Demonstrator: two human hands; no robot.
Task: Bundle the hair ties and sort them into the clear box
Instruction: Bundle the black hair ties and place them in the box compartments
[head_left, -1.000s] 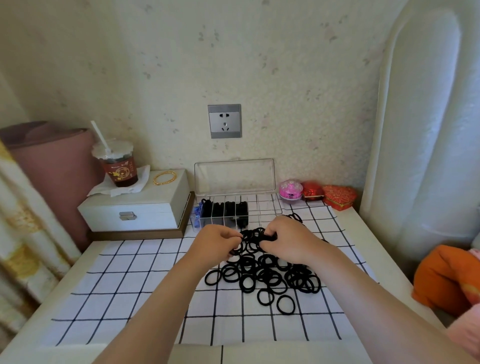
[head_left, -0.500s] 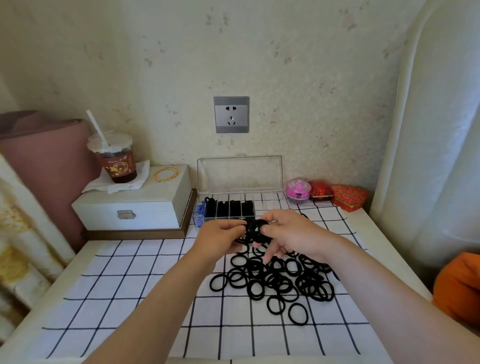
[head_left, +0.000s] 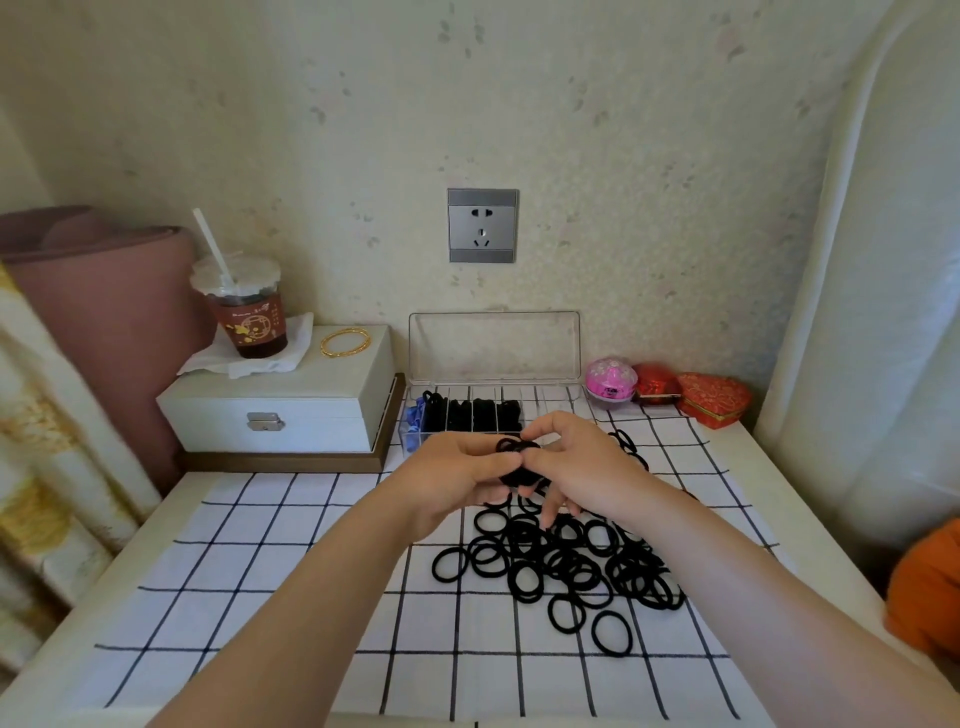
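Note:
A loose pile of black hair ties (head_left: 566, 566) lies on the white checked cloth (head_left: 291, 561). Above the pile's far edge, my left hand (head_left: 449, 480) and my right hand (head_left: 582, 467) meet and pinch a small bunch of black hair ties (head_left: 517, 457) between their fingertips. Just behind the hands stands the clear box (head_left: 493, 358), its lid upright against the wall. Several of its left compartments hold black bundles (head_left: 470, 415); the right compartments look empty. Something blue (head_left: 414, 423) sits at the box's left end.
A white jewellery box (head_left: 280, 410) stands at the back left with a gold bangle (head_left: 345, 343) and an iced drink with a straw (head_left: 244, 312) on it. A pink round case (head_left: 610, 379) and red boxes (head_left: 714, 397) line the back right. A wall socket (head_left: 483, 225) is above.
Both hands have lifted off the pile with a bunch of ties and brought it up in front of the clear box. The camera has tilted slightly.

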